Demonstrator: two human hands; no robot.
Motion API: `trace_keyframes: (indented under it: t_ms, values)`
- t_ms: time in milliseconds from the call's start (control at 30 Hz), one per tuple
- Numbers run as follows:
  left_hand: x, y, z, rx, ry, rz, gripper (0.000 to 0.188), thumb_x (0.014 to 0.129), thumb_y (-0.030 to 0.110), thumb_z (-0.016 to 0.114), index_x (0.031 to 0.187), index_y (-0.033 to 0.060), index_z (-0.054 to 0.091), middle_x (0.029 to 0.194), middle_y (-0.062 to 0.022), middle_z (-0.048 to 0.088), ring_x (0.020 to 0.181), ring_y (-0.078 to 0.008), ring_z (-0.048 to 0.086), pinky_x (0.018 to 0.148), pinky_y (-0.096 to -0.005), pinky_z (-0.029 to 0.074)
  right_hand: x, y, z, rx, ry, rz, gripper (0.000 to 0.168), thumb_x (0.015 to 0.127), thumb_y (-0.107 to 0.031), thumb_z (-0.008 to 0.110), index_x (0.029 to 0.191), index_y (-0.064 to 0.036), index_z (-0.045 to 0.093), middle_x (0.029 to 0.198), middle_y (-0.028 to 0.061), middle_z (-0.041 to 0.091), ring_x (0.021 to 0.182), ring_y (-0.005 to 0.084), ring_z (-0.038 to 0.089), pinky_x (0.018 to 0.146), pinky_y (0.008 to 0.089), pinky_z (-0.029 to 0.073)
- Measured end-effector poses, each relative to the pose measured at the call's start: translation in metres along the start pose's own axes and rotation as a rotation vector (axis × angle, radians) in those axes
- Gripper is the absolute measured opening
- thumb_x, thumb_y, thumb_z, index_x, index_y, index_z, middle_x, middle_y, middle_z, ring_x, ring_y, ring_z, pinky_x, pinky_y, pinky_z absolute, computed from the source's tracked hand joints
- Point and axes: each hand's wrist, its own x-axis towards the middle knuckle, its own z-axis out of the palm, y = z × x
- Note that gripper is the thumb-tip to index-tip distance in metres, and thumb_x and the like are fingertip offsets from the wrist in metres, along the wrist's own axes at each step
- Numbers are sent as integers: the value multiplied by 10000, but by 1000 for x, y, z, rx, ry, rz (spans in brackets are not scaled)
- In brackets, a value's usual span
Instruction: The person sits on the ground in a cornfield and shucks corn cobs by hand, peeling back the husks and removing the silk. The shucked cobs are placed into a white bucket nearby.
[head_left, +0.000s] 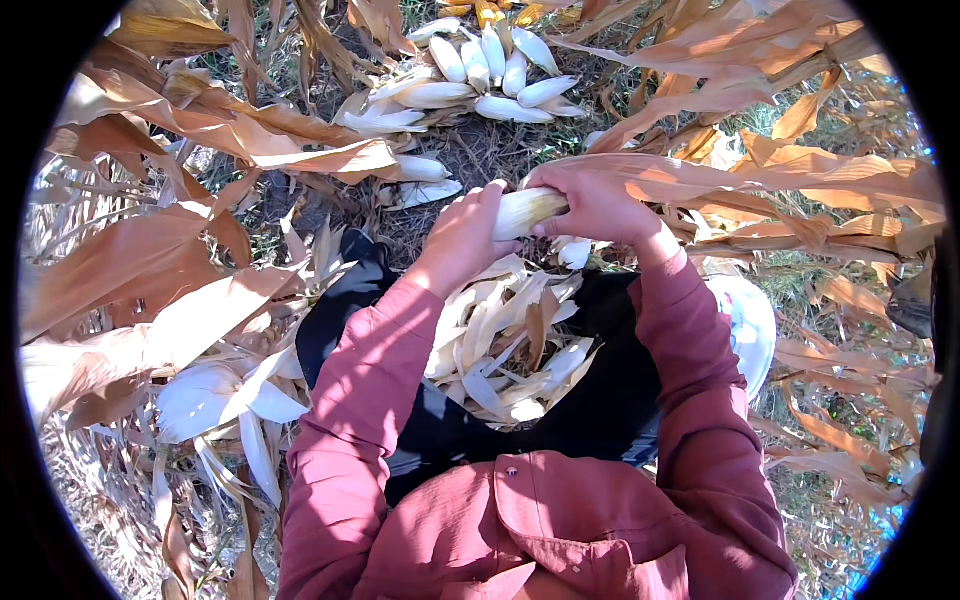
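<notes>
Between my two hands is an ear of corn in its pale husk (531, 211), held out beyond my knees. My left hand (469, 232) wraps around its left end, the thumb along the near side. The fingers and thumb of my right hand (592, 204) close on the other end, where the husk looks yellowish brown. Below the hands, between my legs, lies a heap of stripped corn husks (502, 337). Ahead on the ground is a pile of ears still in pale husks (491, 71).
Yellow husked ears (491, 11) show at the top edge. Dry corn leaves (247, 135) crowd in from the left, and more dry leaves (750, 176) reach in near my right hand. A round white object (742, 322) sits beside my right arm. Loose husks (217, 397) lie at left.
</notes>
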Motion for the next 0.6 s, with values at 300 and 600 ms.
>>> trace_keyframes:
  t_ms: [300,600]
  values:
    - [20,-3,16,-1223,91,-394,498,854,347,621,1180,5,464,947,-91,595,799,-158,594,689,-303,500,20,47,32,563,534,240,372,875,-280,582,1085,26,545,951,84,602,817,125,563,677,263,478]
    - [28,1,16,-1277,126,-519,416,971,362,391,1128,-5,508,921,-90,599,741,-139,586,644,-287,492,38,26,66,1232,410,357,260,926,-282,494,971,-36,563,815,11,561,684,85,525,624,255,471]
